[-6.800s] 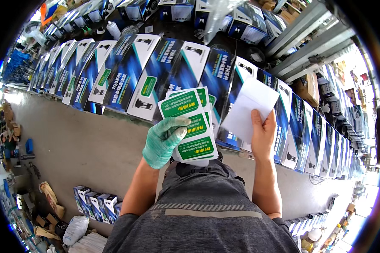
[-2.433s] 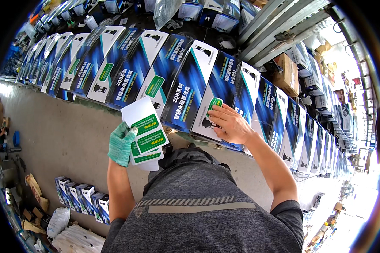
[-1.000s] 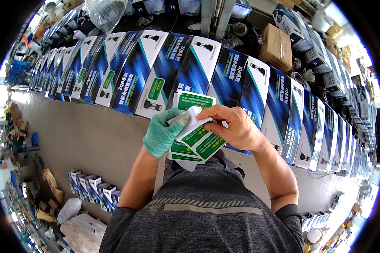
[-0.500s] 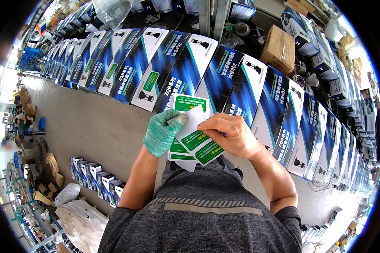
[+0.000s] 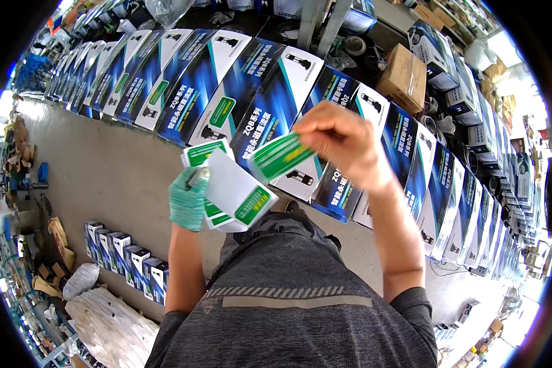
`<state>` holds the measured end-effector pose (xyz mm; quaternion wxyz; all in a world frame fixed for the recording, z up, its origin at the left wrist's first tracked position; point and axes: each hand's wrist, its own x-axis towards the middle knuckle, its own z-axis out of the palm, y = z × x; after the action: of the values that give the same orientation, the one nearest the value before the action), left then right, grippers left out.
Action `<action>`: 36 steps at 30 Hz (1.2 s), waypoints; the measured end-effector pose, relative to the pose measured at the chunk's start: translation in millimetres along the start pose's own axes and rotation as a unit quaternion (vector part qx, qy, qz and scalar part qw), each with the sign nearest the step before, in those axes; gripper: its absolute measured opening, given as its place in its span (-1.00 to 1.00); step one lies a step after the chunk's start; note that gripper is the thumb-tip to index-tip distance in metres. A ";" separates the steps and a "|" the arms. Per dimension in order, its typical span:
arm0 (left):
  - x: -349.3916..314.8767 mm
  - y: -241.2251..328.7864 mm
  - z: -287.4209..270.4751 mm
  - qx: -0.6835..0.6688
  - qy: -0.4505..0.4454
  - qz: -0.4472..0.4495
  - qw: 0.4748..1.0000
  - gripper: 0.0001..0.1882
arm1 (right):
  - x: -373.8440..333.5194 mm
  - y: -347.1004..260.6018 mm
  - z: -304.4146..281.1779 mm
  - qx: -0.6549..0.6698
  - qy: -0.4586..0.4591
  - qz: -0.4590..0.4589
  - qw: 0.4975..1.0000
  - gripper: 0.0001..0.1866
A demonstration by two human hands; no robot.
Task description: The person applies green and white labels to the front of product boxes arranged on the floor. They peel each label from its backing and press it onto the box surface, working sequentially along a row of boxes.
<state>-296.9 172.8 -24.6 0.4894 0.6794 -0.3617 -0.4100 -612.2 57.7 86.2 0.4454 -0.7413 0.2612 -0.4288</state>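
Note:
My left hand, in a green knitted glove with a bare thumb tip, is closed on several sticker sheets with white backing and green labels. Between the thumb and fingers of my bare right hand is pinched a single green sticker, slightly blurred. It is apart from the sheets and held over the row of cartons. Directly beneath it stands a blue, white and black printed carton. A green sticker is on the white part of the carton just left of that.
Similar cartons curve in a long row from far left to right. A brown cardboard box sits behind them, beside a metal post. More small cartons stand on the grey floor at left, near white sacking.
My right hand has drawn one green sticker away from the sheets and moved up and right over the cartons. My left hand has shifted left with the remaining sheets.

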 end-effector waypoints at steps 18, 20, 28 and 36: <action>2.1 -29.8 -51.0 -0.080 0.022 -0.014 0.996 -0.76 | 12.0 118.7 -39.9 -0.177 -0.245 0.227 0.926 -0.84; 0.6 -27.3 -50.0 -0.077 0.020 -0.018 0.997 -0.76 | 14.3 125.5 -41.2 -0.182 -0.268 0.212 0.922 -0.80; 0.0 -34.1 -59.9 -0.092 0.028 -0.031 0.995 -0.77 | 10.8 105.2 -27.7 -0.409 -0.262 0.165 0.858 -0.68; 7.4 -36.5 -58.8 -0.097 0.026 -0.034 0.994 -0.77 | -61.9 105.5 1.6 -0.552 -0.298 0.014 0.778 -0.33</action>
<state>-237.1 197.3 -50.3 0.5480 0.6508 -0.2844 -0.4418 -642.1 56.7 -32.4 0.0214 -0.9472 0.3176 0.0377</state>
